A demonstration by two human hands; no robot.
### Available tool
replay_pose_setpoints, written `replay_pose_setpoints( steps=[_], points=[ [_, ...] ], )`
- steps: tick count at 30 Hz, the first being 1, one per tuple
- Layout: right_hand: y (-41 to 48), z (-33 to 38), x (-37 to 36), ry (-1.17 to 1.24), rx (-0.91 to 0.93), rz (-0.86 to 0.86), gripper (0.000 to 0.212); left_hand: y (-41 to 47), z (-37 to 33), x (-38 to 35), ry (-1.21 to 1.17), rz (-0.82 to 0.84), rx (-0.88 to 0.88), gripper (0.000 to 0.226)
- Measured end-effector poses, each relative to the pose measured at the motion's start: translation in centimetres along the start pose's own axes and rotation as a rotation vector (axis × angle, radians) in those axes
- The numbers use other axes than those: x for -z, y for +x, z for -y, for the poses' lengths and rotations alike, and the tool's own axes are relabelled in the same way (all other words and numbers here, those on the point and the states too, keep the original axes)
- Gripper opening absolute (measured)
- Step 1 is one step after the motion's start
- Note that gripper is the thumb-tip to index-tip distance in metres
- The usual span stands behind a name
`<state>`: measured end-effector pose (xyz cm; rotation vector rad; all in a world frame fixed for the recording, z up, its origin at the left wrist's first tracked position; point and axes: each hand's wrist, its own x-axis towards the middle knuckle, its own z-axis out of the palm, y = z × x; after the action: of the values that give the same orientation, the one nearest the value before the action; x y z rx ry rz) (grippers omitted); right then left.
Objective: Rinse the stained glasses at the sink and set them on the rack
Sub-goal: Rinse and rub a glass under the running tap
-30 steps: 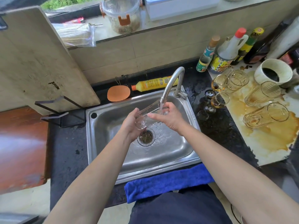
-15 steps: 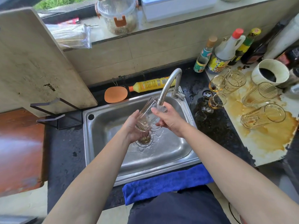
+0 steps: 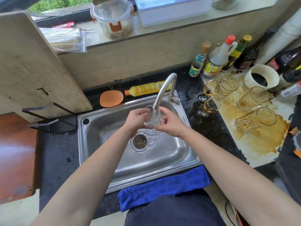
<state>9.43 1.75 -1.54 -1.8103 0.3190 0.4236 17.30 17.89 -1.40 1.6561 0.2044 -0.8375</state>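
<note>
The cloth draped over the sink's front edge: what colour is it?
Bright blue cloth, seen in the head view.

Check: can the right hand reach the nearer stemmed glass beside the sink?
Probably not yet: the right hand holds the clear glass under the tap. The stemmed glass sits unobstructed right of the sink.

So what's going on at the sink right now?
A person is rinsing one clear glass under the running faucet, gripping it with the left hand and the right hand over the sink. Water is pouring into it. Several brown-stained glasses lie on their sides on the stained board to the right, not yet washed. The black rack stands left of the sink.
</note>
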Motion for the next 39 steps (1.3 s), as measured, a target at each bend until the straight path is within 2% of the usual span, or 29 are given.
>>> replay_pose_setpoints(
  steps=[3,6,9,11,13,15,17,19,21,22,26,30,34,37,39],
  points=[
    [-0.1,-0.4,0.1,0.180,-0.072,-0.103,0.059,0.0,0.6,0.1,-0.136,-0.034,-0.023,0.027],
    [0.3,-1.2,0.9,0.349,-0.258,-0.222,0.052,-0.5,0.8,0.7,-0.318,-0.055,-0.004,0.026],
    [0.4,-1.9,1.2,0.551,-0.463,-0.137,0.069,-1.1,0.6,1.0,-0.432,0.001,0.006,0.028],
    [0.5,-1.8,0.9,0.719,-0.500,-0.041,0.077,-1.4,0.6,0.7,-0.456,0.044,0.012,0.027],
    [0.6,-1.5,0.4,0.871,-0.466,-0.032,0.075,-1.7,0.5,0.4,-0.468,0.082,0.026,0.025],
    [0.7,-1.6,0.3,0.942,-0.430,-0.070,0.064,-1.9,0.3,0.2,-0.482,0.110,0.051,0.026],
    [0.9,-2.0,0.4,0.919,-0.394,-0.114,0.048,-1.8,0.4,0.3,-0.497,0.145,0.100,0.029],
    [0.9,-2.3,0.7,0.858,-0.363,-0.127,0.041,-1.4,0.7,0.3,-0.503,0.132,0.189,0.042],
    [1.0,-2.4,0.9,0.818,-0.336,-0.130,0.046,-1.0,1.1,-0.2,-0.446,0.077,0.253,0.066],
    [1.0,-2.3,0.9,0.804,-0.319,-0.126,0.051,-0.8,1.2,-0.5,-0.405,0.061,0.264,0.070],
    [1.0,-2.0,0.7,0.784,-0.265,-0.115,0.068,-0.6,1.1,-1.1,-0.330,0.002,0.263,0.060],
    [0.6,-1.5,0.5,0.760,-0.196,-0.110,0.060,0.2,1.5,-0.9,-0.276,-0.023,0.228,0.066],
    [0.1,-1.5,1.0,0.691,-0.149,-0.091,0.063,0.3,1.4,-1.6,-0.288,0.019,0.235,0.074],
    [-0.2,-1.0,2.0,0.681,-0.154,-0.096,0.060,0.0,0.9,-2.4,-0.302,0.005,0.177,0.052],
    [-0.2,-0.5,2.3,0.675,-0.194,-0.103,0.056,0.0,0.8,-2.8,-0.295,-0.029,0.137,0.046]
  ],
)
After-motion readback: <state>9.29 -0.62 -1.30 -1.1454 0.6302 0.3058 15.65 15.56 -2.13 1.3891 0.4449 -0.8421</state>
